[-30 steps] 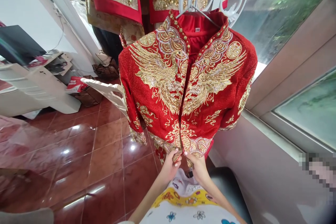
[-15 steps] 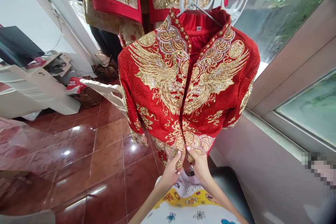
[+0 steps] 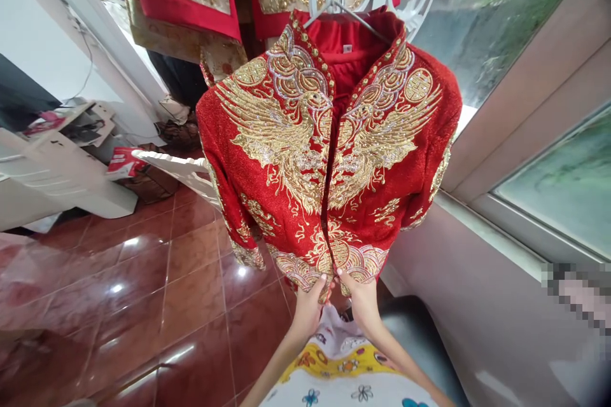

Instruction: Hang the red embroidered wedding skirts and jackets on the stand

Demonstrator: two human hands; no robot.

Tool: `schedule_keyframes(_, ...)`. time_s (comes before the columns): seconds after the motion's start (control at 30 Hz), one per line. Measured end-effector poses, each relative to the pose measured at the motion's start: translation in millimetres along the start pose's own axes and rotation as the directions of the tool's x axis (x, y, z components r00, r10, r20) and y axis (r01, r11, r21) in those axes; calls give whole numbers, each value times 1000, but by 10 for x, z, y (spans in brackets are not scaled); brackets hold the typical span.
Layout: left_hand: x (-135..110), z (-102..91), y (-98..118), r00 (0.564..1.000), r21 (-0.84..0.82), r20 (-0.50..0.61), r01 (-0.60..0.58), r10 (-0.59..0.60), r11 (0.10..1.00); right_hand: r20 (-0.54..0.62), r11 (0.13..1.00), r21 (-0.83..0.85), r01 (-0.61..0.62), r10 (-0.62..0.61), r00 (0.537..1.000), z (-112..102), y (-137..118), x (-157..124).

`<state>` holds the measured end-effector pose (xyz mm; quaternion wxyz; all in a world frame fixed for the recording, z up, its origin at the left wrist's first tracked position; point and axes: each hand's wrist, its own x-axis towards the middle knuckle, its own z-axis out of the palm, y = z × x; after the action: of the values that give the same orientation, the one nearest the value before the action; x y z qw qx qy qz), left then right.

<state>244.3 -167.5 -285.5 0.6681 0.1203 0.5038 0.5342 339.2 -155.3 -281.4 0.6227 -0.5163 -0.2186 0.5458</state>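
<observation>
A red jacket (image 3: 296, 229) with gold phoenix embroidery and a beaded stand-up collar hangs on a metal hanger (image 3: 333, 5). Its front is parted at the top, and the two edges come close together at the hem. My left hand (image 3: 310, 297) pinches the bottom corner of the left front panel, thumb on top. Beside it, my right hand (image 3: 359, 292) grips the right panel's bottom corner in the same way. The fingers beneath the cloth are mostly hidden. Both thumbs nearly meet at the front opening.
Behind hang more gold-sequinned garments with red borders (image 3: 186, 9). A white scrolled metal rack (image 3: 420, 0) carries the hanger. A black seat (image 3: 415, 337) is at the lower right, below a window (image 3: 563, 172). White furniture (image 3: 71, 172) stands left on red floor tiles (image 3: 191, 305).
The view has shifted slightly, so the jacket and background appear further left. My hands have drawn the two lower front corners a little closer together.
</observation>
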Motion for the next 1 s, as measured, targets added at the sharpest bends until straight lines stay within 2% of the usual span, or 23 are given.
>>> schedule_keyframes(0.17,-18,26,64,975,-145,180,154,-127,977,19,989,132,-59,57,998,-26,5,-54)
schedule_keyframes(0.27,-16,32,88,941,-288,290,258,-173,922,63,971,187,-151,142,988,-44,-10,-95)
schedule_keyframes(0.37,-5,25,92,913,-367,353,335,-203,868,107,958,202,-204,185,977,-58,-21,-110)
schedule_keyframes(0.57,-5,35,96,908,-412,354,368,-226,833,113,949,231,-213,191,975,-57,-13,-108)
schedule_keyframes(0.8,-22,46,89,902,-449,353,397,-250,800,112,933,234,-275,255,960,-71,7,-94)
schedule_keyframes(0.9,-12,41,81,905,-432,355,382,-235,817,122,924,236,-301,279,953,-76,17,-81)
schedule_keyframes(1.0,-2,37,63,916,-364,342,333,-208,870,134,924,231,-306,281,950,-74,9,-73)
